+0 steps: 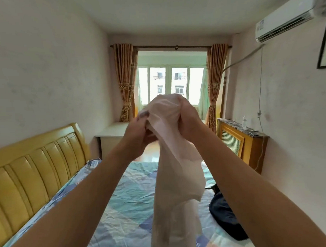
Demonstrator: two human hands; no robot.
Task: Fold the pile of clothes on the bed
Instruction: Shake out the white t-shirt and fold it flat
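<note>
We take the bed (127, 194) as landmark: its sheet is patterned in blue, teal and white blocks, and a yellow padded headboard (30, 170) runs along its left side. Beyond its far end we see a window (172, 84) flanked by brown curtains (124, 82). High on the wall to the right of the bed hangs a white air conditioner (286, 21); below it, off the bed's far right corner, stands a wooden radiator cover (240, 141) with a clear bottle (244, 122) on top. A white desk (112, 133) sits past the headboard's far end.

Above the middle of the bed we hold up a pale pink garment (177, 178), which hangs down in a long bunched column toward the sheet. Our right hand (189, 120) grips its upper bunch, fingers wrapped round the cloth. Our left hand (138, 131) pinches an edge of the same fabric just beside it.

A dark navy garment (224, 213) lies crumpled at the bed's right edge. A small remote control (93, 164) lies on the bed near the headboard.
</note>
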